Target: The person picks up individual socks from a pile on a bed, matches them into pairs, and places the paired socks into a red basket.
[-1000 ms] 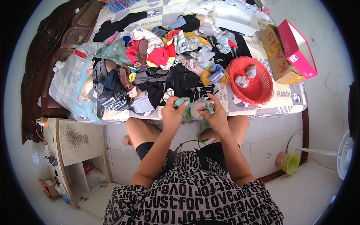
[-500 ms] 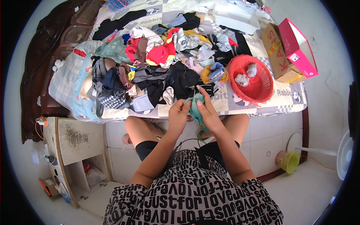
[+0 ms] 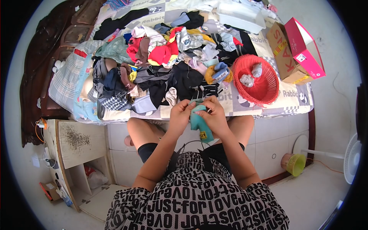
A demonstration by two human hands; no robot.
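Between my hands, above my lap at the bed's near edge, hangs a green sock (image 3: 199, 123) with a yellow patch near its lower end. My left hand (image 3: 181, 116) pinches the sock's upper edge on the left. On the right, my right hand (image 3: 214, 116) grips the same edge, its fingers curled round the fabric. Just beyond my hands spreads a heap of clothes (image 3: 161, 76) in black, red, grey and white. A small white balled sock (image 3: 171, 96) lies at the heap's near side.
A red basket (image 3: 274, 82) with two wrapped whitish bundles stands on the bed at right. Beyond it are a cardboard box (image 3: 281, 51) and a pink box (image 3: 303, 48). A clear plastic bin (image 3: 241, 21) sits at the back. A wooden cabinet (image 3: 82, 143) stands at lower left.
The green sock, bunched up before, now hangs down longer with its yellow patch showing. My right hand's raised finger has come down, and both hands grip the upper edge.
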